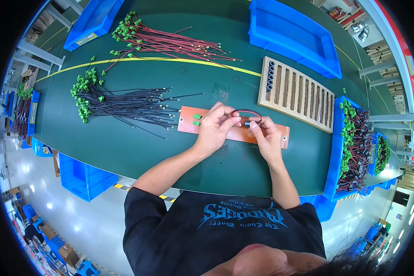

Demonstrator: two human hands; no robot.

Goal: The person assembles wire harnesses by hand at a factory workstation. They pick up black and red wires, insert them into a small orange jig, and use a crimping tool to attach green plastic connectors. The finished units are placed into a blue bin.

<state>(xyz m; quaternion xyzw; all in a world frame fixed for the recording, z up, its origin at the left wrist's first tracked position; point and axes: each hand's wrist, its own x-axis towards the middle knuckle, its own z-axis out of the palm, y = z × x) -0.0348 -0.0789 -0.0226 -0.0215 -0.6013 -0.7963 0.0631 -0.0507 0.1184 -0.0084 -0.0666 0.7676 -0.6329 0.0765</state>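
Observation:
In front of me lies an orange board (pixel 235 134) with two green connectors (pixel 197 120) on its left part. Above it, my left hand (pixel 215 123) pinches red and black wires (pixel 247 111), which arc across to the other side. My right hand (pixel 266 137) has thumb and fingers closed at a small black cylinder (pixel 247 123) on the wires. The fingers partly cover where wires and cylinder meet. Left of the board, black wires (pixel 129 103) with green connectors lie in a bundle, their bare ends pointing at it.
Red wires (pixel 179 42) with green connectors lie beyond a yellow line (pixel 193 60). A slotted wooden tray (pixel 303 94) holds several black rings (pixel 270 76). Blue bins (pixel 293 30) stand at the back; another (pixel 332 158) at right is heaped with wire assemblies (pixel 354 147).

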